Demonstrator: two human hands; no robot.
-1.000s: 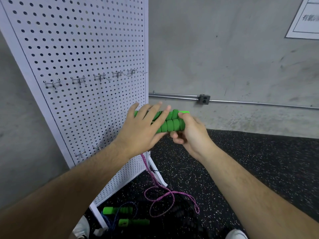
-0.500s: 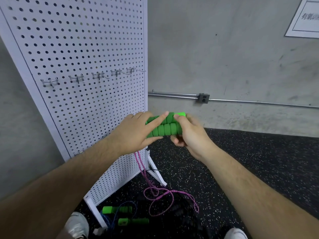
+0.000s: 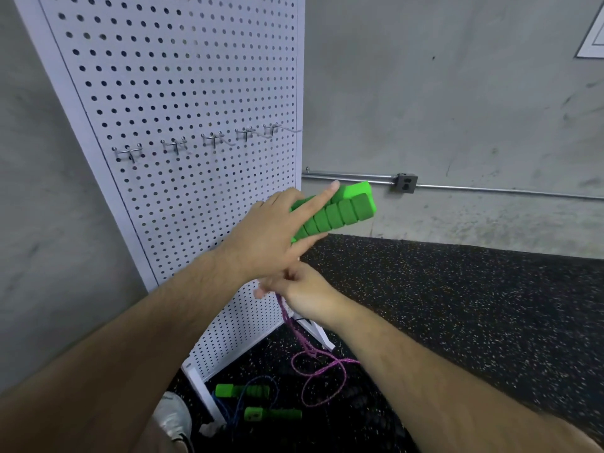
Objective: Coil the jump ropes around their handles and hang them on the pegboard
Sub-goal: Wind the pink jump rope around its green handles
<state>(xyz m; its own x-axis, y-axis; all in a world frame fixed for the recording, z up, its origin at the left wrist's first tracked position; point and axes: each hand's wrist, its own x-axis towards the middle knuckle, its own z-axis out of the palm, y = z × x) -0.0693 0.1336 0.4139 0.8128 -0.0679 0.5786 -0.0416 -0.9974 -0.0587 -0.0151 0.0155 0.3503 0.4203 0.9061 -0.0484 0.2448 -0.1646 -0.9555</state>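
My left hand [image 3: 271, 228] grips two green foam handles [image 3: 340, 210] held side by side, their free ends tilted up to the right. A pink rope [image 3: 313, 361] hangs from them and loops on the floor. Just below the handles, my right hand [image 3: 304, 294] pinches that pink rope. The white pegboard [image 3: 183, 93] stands to the left, with a row of bare metal hooks [image 3: 209, 140] across its middle. A second jump rope with green handles [image 3: 261, 402] and a blue cord lies on the floor by the pegboard's foot.
A grey concrete wall with a metal conduit and an outlet box [image 3: 406, 183] runs behind. The floor is black speckled rubber [image 3: 474, 305]. My shoe [image 3: 173, 416] shows at the bottom left near the pegboard's white foot [image 3: 199, 387].
My right hand has let go of the handles and dropped below them onto the pink rope. My left hand has raised and tilted the handles alone.
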